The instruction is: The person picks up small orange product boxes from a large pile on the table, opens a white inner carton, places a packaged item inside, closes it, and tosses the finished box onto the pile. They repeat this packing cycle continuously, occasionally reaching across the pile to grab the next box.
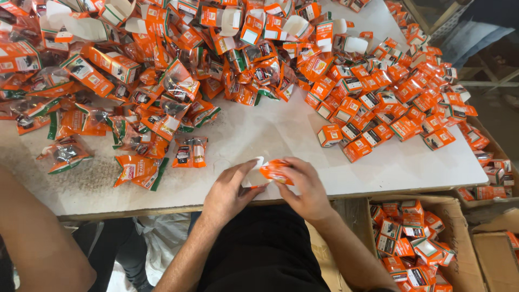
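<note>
My left hand (230,192) and right hand (305,186) both pinch one small orange box (270,172), its white flap open, at the bench's (281,135) near edge. Packets (140,171) left, boxes (378,103) right, carton (459,216) below.

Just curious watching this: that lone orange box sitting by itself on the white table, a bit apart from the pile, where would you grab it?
Probably from straight above, pinching the two long side faces of the lone orange box. It lies flat on the white table with bare surface on its left and front.
</note>
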Demonstrator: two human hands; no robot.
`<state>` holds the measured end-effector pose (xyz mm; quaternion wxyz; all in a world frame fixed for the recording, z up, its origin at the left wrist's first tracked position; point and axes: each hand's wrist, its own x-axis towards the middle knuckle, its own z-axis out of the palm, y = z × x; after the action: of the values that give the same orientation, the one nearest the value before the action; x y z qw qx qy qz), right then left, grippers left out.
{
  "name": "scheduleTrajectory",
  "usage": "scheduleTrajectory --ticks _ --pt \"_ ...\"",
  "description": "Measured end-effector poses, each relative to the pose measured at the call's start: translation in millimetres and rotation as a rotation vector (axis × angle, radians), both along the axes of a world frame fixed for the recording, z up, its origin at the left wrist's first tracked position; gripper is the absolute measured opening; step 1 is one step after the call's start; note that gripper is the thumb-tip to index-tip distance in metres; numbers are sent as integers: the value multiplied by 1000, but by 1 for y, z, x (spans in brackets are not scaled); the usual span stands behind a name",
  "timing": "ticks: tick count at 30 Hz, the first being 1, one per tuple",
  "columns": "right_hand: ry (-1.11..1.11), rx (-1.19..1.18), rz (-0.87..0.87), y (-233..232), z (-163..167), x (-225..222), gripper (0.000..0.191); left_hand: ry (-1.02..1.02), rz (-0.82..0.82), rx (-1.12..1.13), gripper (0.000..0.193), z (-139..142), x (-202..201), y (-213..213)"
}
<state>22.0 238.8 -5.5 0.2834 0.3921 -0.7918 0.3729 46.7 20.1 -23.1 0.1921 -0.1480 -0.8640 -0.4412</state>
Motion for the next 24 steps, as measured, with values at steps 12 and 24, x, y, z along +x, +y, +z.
scheduleTrajectory --ticks 12,24 --pt "-47 204 98 -18 0 -29 42 104 -7 -53 54 -2 -1 -3" --pt "-104 47 -119 -37 -24 -28 22 159 79 -167 46 4 1 6"
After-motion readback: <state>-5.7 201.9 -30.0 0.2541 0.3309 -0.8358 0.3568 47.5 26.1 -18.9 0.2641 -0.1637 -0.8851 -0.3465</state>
